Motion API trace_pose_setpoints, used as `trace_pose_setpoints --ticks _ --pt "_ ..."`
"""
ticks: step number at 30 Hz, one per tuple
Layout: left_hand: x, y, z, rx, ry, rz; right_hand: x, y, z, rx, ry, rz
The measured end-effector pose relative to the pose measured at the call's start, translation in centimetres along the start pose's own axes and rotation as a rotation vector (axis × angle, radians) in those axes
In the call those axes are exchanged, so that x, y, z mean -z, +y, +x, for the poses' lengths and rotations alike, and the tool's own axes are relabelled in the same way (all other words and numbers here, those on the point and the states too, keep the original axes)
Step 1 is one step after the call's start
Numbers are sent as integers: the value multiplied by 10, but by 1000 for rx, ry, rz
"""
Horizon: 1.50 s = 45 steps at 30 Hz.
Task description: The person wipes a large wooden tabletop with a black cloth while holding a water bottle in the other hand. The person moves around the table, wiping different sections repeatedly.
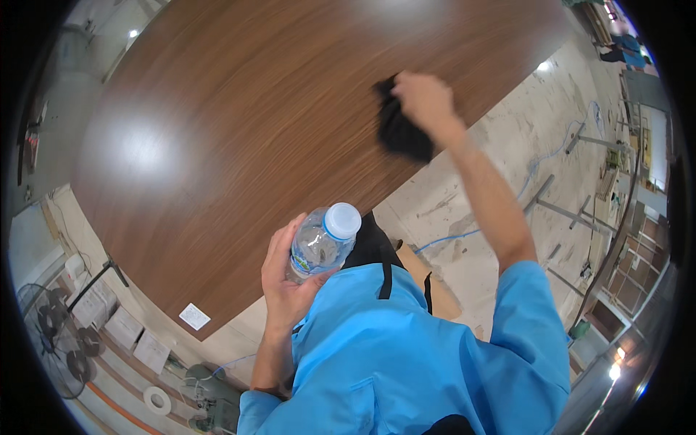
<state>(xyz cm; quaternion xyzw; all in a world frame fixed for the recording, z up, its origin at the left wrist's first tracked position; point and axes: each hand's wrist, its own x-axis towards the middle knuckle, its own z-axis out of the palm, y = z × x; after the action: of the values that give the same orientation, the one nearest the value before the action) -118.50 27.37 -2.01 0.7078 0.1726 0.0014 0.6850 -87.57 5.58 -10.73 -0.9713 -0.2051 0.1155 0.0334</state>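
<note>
Gripping a clear plastic bottle, the left hand is wrapping its fingers and thumb around the bottle's sides, just in front of the person's blue shirt. The bottle is wearing a whitish cap, with a blue ring beneath it and a bluish label with a touch of green around the body. It is leaning, cap toward the right, and I am not managing to tell how much liquid it is holding.

Farther out, the right hand is clutching a black cloth near its upper part. The cloth is lying bunched and crumpled on the tabletop, its lower end reaching close to the table's long edge. Both this hand and the cloth are looking slightly blurred.

The tabletop is showing brown wood grain, with bright patches of light glaring off it. A small white sticker is sitting by one corner, and beyond the table a fan is standing near some white boxes.
</note>
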Motion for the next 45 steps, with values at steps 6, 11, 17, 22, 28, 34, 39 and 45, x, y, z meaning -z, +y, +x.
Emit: trace_pose_setpoints --ticks 6,11,17,22,28,34,39,45 --pt "2 6 2 -113 70 -12 -23 -46 29 179 212 -4" --pt "4 5 7 -67 78 86 -33 -129 49 620 151 206" --pt "24 0 -15 -29 191 133 -14 -30 147 81 740 -66" --pt "38 1 -18 30 230 174 -88 -205 43 779 481 63" --pt "55 -13 -28 16 364 56 -25 -170 199 350 575 325" --pt "76 -26 -54 121 495 -156 -39 -107 124 293 397 240" --pt "84 -13 -50 226 536 -150 -109 -347 -32 1140 84 554" --pt "86 -8 -49 220 509 -89 -34 -291 190 700 466 35"
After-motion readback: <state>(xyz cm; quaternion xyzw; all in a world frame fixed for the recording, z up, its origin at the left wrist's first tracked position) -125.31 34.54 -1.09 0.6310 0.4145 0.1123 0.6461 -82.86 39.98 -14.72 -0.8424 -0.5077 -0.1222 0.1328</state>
